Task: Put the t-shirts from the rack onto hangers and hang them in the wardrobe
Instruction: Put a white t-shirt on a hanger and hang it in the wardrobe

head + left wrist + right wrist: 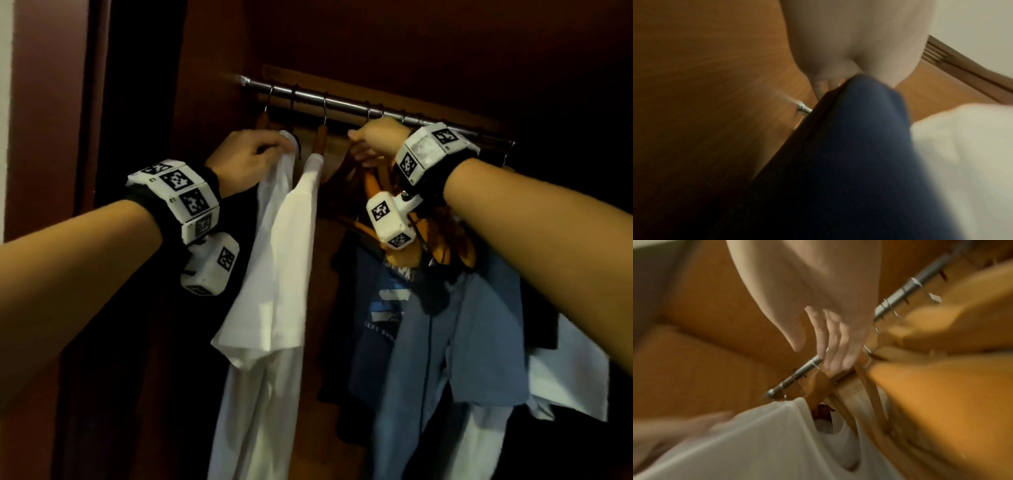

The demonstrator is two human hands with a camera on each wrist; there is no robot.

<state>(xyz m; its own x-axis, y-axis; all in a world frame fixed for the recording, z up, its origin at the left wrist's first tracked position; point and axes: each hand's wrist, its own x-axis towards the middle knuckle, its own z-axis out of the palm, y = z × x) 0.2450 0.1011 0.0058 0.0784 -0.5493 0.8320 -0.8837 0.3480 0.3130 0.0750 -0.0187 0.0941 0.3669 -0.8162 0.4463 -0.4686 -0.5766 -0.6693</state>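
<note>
A white t-shirt [284,246] hangs from a wooden hanger [320,138] on the metal rail [342,104] inside the wardrobe. My left hand [270,147] grips the shirt's near shoulder by the collar. In the left wrist view, dark cloth [838,154] covers most of that hand's fingers [828,82], with white cloth [962,154] beside it. My right hand [359,144] reaches up to the rail's middle. Its fingers [834,344] lie straight against the top of a wooden hanger [849,386] under the rail [910,287]. The white t-shirt [766,443] hangs just below.
A navy printed t-shirt [376,308], a light blue t-shirt [455,325] and more garments crowd the rail's right half on orange-brown hangers [445,246]. A black garment [246,219] hangs left of the white one. The wardrobe's side wall [205,85] is close on the left.
</note>
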